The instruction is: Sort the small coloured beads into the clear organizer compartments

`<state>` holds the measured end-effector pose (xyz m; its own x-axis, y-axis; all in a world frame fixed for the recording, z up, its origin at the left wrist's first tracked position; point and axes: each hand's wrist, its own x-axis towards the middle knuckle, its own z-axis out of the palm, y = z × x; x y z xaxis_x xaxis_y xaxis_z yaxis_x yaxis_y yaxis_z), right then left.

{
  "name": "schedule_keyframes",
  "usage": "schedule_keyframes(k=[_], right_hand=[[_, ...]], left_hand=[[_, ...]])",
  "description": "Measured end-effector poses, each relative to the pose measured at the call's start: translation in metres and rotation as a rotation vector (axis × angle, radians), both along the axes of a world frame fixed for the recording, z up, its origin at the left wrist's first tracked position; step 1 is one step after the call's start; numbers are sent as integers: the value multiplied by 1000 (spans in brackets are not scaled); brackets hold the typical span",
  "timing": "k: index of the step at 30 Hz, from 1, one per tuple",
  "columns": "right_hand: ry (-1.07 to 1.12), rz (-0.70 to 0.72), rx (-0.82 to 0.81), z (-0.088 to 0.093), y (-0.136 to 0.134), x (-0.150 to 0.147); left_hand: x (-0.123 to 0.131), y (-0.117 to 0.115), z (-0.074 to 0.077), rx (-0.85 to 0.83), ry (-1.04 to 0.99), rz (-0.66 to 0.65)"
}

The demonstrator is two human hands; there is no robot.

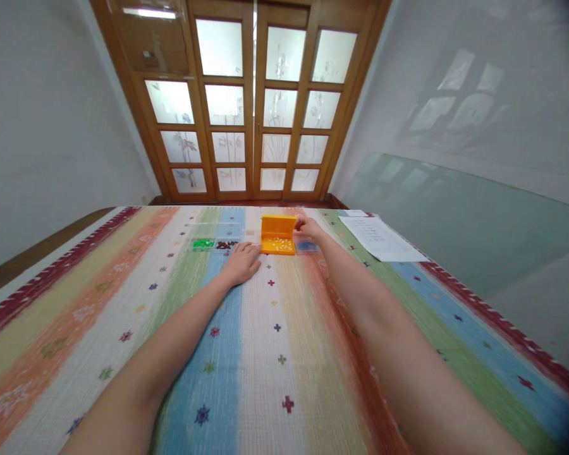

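Note:
An orange hinged box (278,236) stands open on the striped cloth (275,354), its lid upright and small pale pieces inside. My right hand (307,228) reaches to the lid's right edge, fingers closed on it. My left hand (241,262) rests palm down on the cloth just left of the box, fingers together and touching its front left corner. A clear tray of green beads (203,243) and one of dark red beads (227,244) lie left of the box. A tray of blue beads (306,246) sits at the box's right, partly behind my right wrist.
A printed white sheet (380,237) lies at the far right of the cloth. A glass pane (464,221) leans against the right wall. Wooden doors with frosted glass (253,107) stand beyond the far edge.

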<state>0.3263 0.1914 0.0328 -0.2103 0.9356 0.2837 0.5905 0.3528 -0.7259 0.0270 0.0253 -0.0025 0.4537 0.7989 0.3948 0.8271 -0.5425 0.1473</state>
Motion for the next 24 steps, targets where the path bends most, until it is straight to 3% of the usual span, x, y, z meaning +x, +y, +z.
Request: schedule_keyframes(k=[5, 12, 15, 20, 24], right_hand=[[-90, -56, 36, -7, -21, 6], [-357, 187, 288, -23, -96, -25], [-466, 156, 365, -27, -120, -34], [-549, 112, 376, -30, -128, -37], [-560, 100, 364, -32, -126, -37]], left_hand=[[1, -3, 4, 79, -96, 100], [-7, 5, 5, 162, -34, 243], [-15, 12, 10, 124, 19, 245], [-26, 18, 23, 87, 84, 191], [-26, 12, 23, 81, 151, 152]])
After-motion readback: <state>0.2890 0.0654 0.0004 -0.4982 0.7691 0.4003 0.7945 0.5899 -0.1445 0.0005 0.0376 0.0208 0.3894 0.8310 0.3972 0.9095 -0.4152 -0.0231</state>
